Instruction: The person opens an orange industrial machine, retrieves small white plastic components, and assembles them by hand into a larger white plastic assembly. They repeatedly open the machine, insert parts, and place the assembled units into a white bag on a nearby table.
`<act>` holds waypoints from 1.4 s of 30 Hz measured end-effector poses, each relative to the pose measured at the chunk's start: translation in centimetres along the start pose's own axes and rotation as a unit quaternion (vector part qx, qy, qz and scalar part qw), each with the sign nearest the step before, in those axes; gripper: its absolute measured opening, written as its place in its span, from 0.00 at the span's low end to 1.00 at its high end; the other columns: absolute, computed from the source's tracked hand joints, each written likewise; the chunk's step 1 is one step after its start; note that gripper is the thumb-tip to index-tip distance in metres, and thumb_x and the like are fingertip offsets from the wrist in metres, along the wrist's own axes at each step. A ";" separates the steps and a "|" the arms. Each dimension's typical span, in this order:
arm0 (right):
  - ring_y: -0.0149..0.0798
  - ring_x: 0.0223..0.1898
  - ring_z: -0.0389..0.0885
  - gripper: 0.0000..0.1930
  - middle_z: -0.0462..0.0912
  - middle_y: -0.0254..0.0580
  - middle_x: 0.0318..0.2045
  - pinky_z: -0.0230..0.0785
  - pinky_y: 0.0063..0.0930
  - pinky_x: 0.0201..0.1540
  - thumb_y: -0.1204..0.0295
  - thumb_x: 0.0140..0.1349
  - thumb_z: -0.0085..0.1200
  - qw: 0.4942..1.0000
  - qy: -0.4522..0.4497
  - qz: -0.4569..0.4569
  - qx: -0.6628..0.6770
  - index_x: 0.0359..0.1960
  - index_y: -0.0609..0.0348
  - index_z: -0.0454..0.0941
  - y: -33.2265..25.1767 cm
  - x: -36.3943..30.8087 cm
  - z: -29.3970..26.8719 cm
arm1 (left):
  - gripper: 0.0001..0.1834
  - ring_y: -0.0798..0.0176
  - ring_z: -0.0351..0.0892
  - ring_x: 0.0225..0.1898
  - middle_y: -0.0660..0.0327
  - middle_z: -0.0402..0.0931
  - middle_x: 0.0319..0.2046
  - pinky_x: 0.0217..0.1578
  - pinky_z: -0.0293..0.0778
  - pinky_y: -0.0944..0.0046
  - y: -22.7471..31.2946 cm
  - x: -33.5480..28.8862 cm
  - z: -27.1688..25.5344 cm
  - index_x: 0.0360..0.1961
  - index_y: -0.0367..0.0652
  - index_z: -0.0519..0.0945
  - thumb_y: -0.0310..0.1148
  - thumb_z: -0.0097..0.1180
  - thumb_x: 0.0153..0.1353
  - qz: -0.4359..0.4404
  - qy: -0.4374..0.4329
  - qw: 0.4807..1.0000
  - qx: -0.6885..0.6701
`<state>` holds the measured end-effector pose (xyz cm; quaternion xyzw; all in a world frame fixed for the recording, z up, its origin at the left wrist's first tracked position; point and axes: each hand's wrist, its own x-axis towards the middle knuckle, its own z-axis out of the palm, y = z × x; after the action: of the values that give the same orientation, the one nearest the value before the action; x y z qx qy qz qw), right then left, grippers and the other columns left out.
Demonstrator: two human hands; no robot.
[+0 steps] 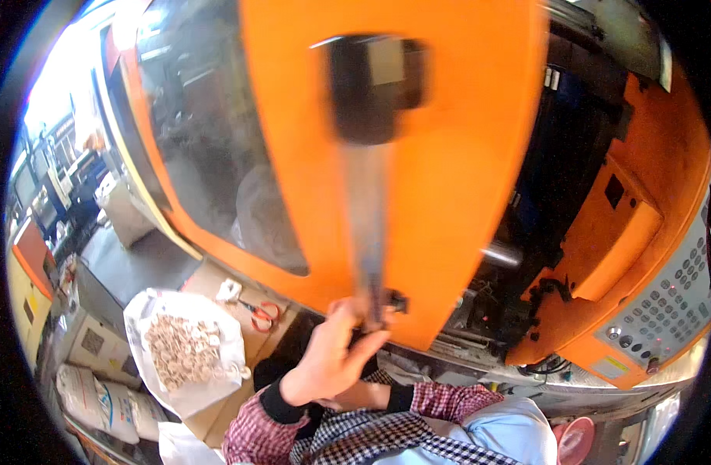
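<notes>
My left hand (323, 364) is closed around the lower end of an upright metal door handle (364, 225). The bar runs up to a black bracket (363, 93) on the orange machine door (456, 155), and it is blurred by motion. My right hand (363, 397) lies close to my body, below and partly behind the left one. Its fingers are hidden, so I cannot see what it holds, if anything.
A white bag of small beige parts (181, 349) stands at the left on cardboard, beside red-handled scissors (261, 316). Right of the door is the machine's dark opening (557, 178), then a grey control panel (661, 298). A pink container (576, 438) sits low at right.
</notes>
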<state>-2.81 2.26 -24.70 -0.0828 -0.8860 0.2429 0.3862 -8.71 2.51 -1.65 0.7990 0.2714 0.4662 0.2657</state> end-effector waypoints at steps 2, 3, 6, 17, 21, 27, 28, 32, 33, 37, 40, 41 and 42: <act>0.44 0.22 0.77 0.08 0.76 0.45 0.19 0.69 0.37 0.23 0.69 0.57 0.51 0.999 0.021 0.012 -0.034 0.25 0.60 0.74 0.4 -1.5 0.9 | 0.17 0.49 0.70 0.38 0.54 0.70 0.32 0.46 0.60 0.55 0.9 0.8 2.5 0.43 0.38 0.70 0.30 0.57 0.54 0.033 -0.038 0.999 -0.011; 0.44 0.22 0.77 0.08 0.76 0.45 0.19 0.69 0.37 0.23 0.69 0.57 0.51 0.999 0.014 0.023 -0.032 0.25 0.60 0.75 0.4 -2.0 1.2 | 0.17 0.50 0.69 0.37 0.54 0.69 0.30 0.46 0.59 0.54 1.4 1.2 3.9 0.44 0.38 0.70 0.33 0.57 0.54 0.064 -0.045 0.997 -0.019; 0.44 0.22 0.77 0.07 0.76 0.46 0.19 0.69 0.37 0.24 0.69 0.57 0.52 0.999 -0.005 0.045 -0.030 0.26 0.60 0.75 0.2 -3.0 1.4 | 0.21 0.50 0.70 0.42 0.53 0.71 0.34 0.48 0.60 0.53 3.5 1.9 7.6 0.47 0.36 0.69 0.35 0.56 0.55 0.099 -0.061 0.992 -0.043; 0.45 0.22 0.77 0.07 0.77 0.47 0.20 0.69 0.36 0.24 0.71 0.55 0.54 0.996 -0.038 0.074 -0.013 0.29 0.62 0.76 0.0 -5.3 0.5 | 0.14 0.50 0.65 0.37 0.48 0.66 0.31 0.45 0.59 0.53 7.6 2.9 16.2 0.32 0.34 0.67 0.37 0.49 0.58 0.183 -0.086 0.960 -0.195; 0.45 0.21 0.77 0.07 0.77 0.48 0.20 0.69 0.36 0.25 0.71 0.55 0.55 0.996 -0.032 0.082 -0.007 0.31 0.62 0.77 0.2 -4.5 -0.7 | 0.18 0.52 0.72 0.34 0.55 0.72 0.27 0.41 0.61 0.51 8.8 2.9 18.3 0.29 0.41 0.69 0.47 0.46 0.59 0.253 0.024 0.963 -0.085; 0.41 0.20 0.77 0.07 0.78 0.48 0.20 0.69 0.31 0.24 0.74 0.53 0.57 0.996 0.017 0.086 0.025 0.33 0.63 0.78 0.1 3.2 -0.5 | 0.21 0.49 0.73 0.36 0.52 0.74 0.30 0.39 0.63 0.49 9.0 3.2 18.4 0.32 0.40 0.72 0.51 0.45 0.59 0.244 -0.016 0.966 -0.086; 0.35 0.19 0.78 0.07 0.79 0.46 0.21 0.70 0.27 0.24 0.76 0.53 0.58 0.994 0.004 0.099 0.039 0.33 0.63 0.79 0.3 4.9 0.1 | 0.23 0.48 0.73 0.36 0.52 0.74 0.30 0.38 0.64 0.48 8.8 3.2 17.7 0.31 0.40 0.72 0.52 0.44 0.59 0.258 -0.019 0.963 -0.081; 0.47 0.27 0.79 0.10 0.80 0.49 0.31 0.70 0.36 0.30 0.70 0.55 0.55 0.988 -0.094 0.098 0.068 0.37 0.62 0.78 1.5 12.1 4.5 | 0.23 0.48 0.71 0.34 0.51 0.72 0.29 0.34 0.66 0.50 7.0 1.9 12.5 0.30 0.38 0.71 0.51 0.44 0.60 0.297 0.108 0.944 -0.095; 0.48 0.29 0.79 0.11 0.80 0.50 0.30 0.70 0.35 0.31 0.70 0.55 0.56 0.991 -0.101 0.079 0.029 0.38 0.63 0.77 2.0 13.9 6.2 | 0.19 0.52 0.71 0.31 0.52 0.70 0.27 0.32 0.67 0.56 6.0 1.1 10.6 0.31 0.38 0.70 0.46 0.45 0.62 0.288 0.190 0.933 -0.102; 0.55 0.35 0.77 0.15 0.79 0.52 0.32 0.69 0.41 0.37 0.66 0.56 0.55 0.985 -0.131 0.103 -0.048 0.41 0.63 0.76 4.5 18.6 13.8 | 0.12 0.52 0.73 0.35 0.52 0.73 0.32 0.36 0.71 0.58 -2.2 -8.0 2.0 0.39 0.35 0.74 0.32 0.52 0.58 -0.036 0.312 0.949 0.000; 0.55 0.36 0.77 0.16 0.79 0.52 0.33 0.69 0.42 0.38 0.65 0.56 0.55 0.983 -0.154 0.073 -0.071 0.43 0.60 0.75 6.7 20.5 18.6 | 0.07 0.59 0.77 0.30 0.53 0.77 0.29 0.31 0.73 0.66 -5.1 -17.1 -0.2 0.35 0.34 0.76 0.28 0.51 0.60 -0.232 0.425 0.873 0.060; 0.55 0.36 0.76 0.14 0.78 0.53 0.30 0.68 0.43 0.36 0.65 0.55 0.55 0.983 -0.159 0.066 -0.067 0.39 0.60 0.76 7.3 20.7 19.6 | 0.08 0.63 0.76 0.29 0.54 0.77 0.28 0.31 0.73 0.67 -5.3 -19.6 0.1 0.36 0.34 0.76 0.29 0.51 0.61 -0.291 0.439 0.850 -0.004; 0.56 0.34 0.76 0.12 0.78 0.54 0.29 0.68 0.44 0.35 0.66 0.56 0.54 0.983 -0.158 0.061 -0.068 0.38 0.61 0.76 7.6 21.2 20.4 | 0.09 0.66 0.76 0.28 0.56 0.77 0.27 0.30 0.72 0.68 -5.5 -21.9 0.1 0.36 0.34 0.76 0.30 0.51 0.61 -0.361 0.436 0.821 -0.077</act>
<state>-32.43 8.46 -26.70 -0.1228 -0.9436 0.2153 0.2194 -18.84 -8.53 -18.56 0.3342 0.5910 0.6562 0.3293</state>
